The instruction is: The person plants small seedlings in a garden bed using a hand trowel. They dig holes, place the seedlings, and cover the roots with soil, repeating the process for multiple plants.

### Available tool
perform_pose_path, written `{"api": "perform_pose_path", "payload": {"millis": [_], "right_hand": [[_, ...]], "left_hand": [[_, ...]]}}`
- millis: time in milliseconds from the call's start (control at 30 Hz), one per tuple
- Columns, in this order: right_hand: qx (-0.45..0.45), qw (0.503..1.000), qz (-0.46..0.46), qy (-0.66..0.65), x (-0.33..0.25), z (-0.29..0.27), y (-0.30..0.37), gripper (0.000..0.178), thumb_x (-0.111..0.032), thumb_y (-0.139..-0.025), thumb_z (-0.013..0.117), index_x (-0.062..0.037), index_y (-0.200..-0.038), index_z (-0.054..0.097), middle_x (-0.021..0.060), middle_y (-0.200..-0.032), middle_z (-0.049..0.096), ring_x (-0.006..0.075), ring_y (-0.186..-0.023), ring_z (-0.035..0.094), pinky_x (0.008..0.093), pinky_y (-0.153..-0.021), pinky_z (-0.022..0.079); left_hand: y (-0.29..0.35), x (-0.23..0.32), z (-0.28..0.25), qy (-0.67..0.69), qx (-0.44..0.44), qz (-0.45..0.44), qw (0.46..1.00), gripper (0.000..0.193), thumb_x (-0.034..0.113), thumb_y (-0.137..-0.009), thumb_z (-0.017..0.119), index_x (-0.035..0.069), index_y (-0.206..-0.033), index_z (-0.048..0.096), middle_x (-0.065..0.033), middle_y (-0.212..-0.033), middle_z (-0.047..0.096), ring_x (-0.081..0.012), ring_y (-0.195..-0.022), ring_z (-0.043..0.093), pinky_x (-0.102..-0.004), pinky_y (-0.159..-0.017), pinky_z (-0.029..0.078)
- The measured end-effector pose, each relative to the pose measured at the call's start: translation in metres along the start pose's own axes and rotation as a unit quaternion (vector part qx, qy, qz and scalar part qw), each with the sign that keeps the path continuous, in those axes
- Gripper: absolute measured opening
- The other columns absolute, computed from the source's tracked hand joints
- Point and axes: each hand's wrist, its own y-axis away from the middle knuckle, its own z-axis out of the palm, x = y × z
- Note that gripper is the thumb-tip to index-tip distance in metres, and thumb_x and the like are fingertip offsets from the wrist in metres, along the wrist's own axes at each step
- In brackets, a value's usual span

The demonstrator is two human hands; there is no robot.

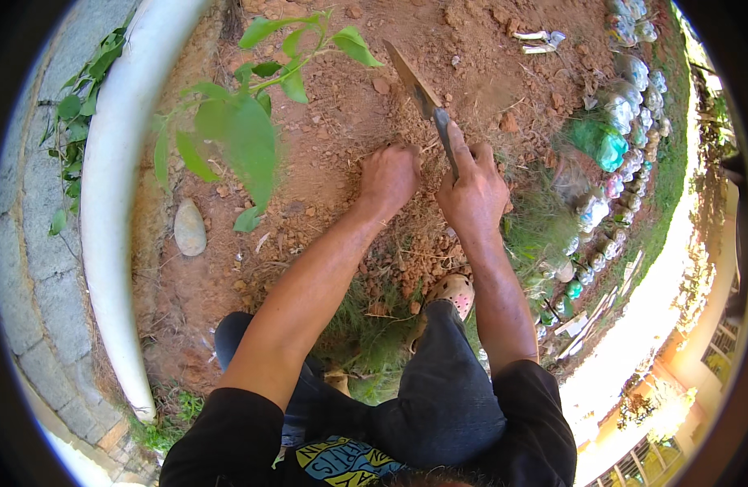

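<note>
On my remote feed I have red soil across the middle, a white pole along its left and a plastic row on its right. A plant leans in at upper left. The knife points forward over the soil, its handle wrapped by the right hand. The left hand curls at the soil; I can't tell whether it pinches anything. A stone lies beside the pole.

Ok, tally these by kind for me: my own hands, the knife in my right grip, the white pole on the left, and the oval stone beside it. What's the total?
Left hand plus right hand: 2
Knife: 1
White pole: 1
Oval stone: 1
Total: 5
</note>
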Motion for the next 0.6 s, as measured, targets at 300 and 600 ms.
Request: {"api": "perform_pose_path", "payload": {"millis": [300, 600], "right_hand": [[0.057, 0.984, 0.067, -0.156, 0.045, -0.033, 0.059, 0.065, 0.001, -0.075, 0.060, -0.0084, -0.139, 0.055, 0.0134, -0.087, 0.057, 0.0310, -0.072, 0.060, 0.0419, -0.066, 0.051], [0.050, 0.990, -0.053, -0.120, 0.049, -0.006, 0.111, 0.068, -0.001, -0.076, 0.064, -0.0070, -0.142, 0.050, 0.0125, -0.091, 0.056, 0.0261, -0.069, 0.060, 0.0379, -0.059, 0.054]], "left_hand": [[0.019, -0.025, -0.010, 0.214, 0.041, -0.121, 0.968, 0.017, 0.020, -0.098, 0.062, 0.009, -0.108, 0.071, -0.0113, -0.093, 0.072, -0.0177, -0.074, 0.065, -0.0372, -0.070, 0.053], [0.071, -0.042, 0.001, 0.297, 0.160, -0.029, 0.941, 0.014, 0.017, -0.096, 0.066, 0.004, -0.099, 0.070, -0.0086, -0.086, 0.069, -0.0192, -0.081, 0.064, -0.0352, -0.073, 0.050]]}}
